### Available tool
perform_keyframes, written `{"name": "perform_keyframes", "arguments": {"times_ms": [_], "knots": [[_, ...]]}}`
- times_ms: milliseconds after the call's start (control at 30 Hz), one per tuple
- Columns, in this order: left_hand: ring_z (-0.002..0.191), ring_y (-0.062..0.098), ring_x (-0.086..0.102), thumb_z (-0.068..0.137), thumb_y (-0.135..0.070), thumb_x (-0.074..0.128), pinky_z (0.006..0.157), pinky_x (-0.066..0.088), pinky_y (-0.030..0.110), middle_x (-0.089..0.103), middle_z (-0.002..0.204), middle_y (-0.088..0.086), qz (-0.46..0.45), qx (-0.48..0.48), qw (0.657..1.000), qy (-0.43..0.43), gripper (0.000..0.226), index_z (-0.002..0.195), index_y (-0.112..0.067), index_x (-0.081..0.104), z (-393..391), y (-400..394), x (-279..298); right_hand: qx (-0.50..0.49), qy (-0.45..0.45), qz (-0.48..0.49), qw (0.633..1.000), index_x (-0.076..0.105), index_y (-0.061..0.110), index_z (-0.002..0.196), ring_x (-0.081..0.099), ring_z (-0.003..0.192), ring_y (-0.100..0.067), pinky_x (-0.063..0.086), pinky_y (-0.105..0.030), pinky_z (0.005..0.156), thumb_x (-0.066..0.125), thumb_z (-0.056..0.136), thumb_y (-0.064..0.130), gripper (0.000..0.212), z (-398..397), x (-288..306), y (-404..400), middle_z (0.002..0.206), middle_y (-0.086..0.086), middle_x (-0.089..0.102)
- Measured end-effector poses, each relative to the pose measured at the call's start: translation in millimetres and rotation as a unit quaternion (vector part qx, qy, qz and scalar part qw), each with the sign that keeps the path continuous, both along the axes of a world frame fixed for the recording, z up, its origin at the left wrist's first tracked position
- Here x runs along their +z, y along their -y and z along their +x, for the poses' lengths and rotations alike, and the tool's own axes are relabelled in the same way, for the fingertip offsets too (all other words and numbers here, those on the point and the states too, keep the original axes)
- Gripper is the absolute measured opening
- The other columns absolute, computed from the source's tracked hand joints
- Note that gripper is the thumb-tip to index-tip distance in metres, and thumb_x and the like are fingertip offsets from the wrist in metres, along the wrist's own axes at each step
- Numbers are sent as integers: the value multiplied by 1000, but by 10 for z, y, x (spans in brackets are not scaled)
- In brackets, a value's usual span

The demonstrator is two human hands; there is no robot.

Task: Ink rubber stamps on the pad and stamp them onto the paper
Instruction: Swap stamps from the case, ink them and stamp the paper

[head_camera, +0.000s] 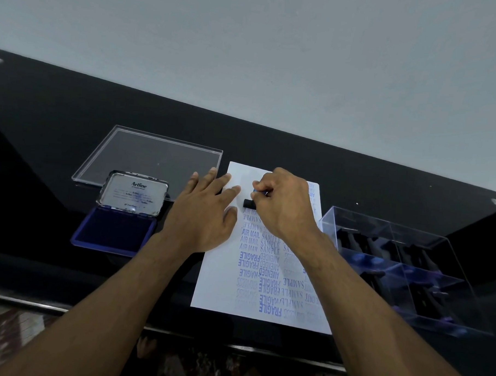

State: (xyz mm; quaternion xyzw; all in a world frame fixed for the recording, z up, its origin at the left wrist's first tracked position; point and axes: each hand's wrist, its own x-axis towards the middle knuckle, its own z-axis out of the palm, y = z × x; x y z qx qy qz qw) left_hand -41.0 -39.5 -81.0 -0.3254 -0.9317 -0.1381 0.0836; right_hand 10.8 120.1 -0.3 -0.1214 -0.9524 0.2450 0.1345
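Now the right hand (283, 202) pinches a small black rubber stamp (249, 202) down on the paper (217, 274), near the sheet's 12 o'clock end. The left hand (204, 211) lies flat, fingers straight, holding the sheet. Press straight down — no sliding. The open ink pad (112, 231) waits at 9 o'clock, the clear stamp box (402, 268) at 3 — bare white room stays along the left edge.

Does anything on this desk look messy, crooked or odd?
Only the white paper sheet: its blue stamped words run in mixed directions, several upside down or sideways, some faint and overlapping. The open blue ink pad and clear plastic stamp box look orderly.
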Motion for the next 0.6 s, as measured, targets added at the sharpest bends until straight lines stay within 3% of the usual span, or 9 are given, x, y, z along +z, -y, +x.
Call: {"name": "perform_keyframes", "arguments": {"times_ms": [267,467,600], "knots": [[151,28,26,95,-48,29,123,19,54,42,157,5,4,0,1000,-1,59,146,-26,51,1,-7,-9,-12,3,-14,1000,77,16,95,58,78,-6,41,-11,71,73,87,20,9,-36,-20,-5,95,7,65],[150,30,30,96,-46,32,122,21,55,44,156,6,5,2,1000,-4,57,144,-24,53,6,-3,-11,-9,0,-14,1000,77,16,95,59,80,-7,48,-16,78,73,87,21,10,-16,-13,1,97,5,67],[149,31,32,96,-45,33,121,24,56,46,154,7,5,3,1000,-8,56,143,-23,55,0,-8,-3,-6,-18,-24,1000,76,15,101,56,80,-6,43,-14,78,71,89,23,15,8,-58,-6,102,3,68]]}}
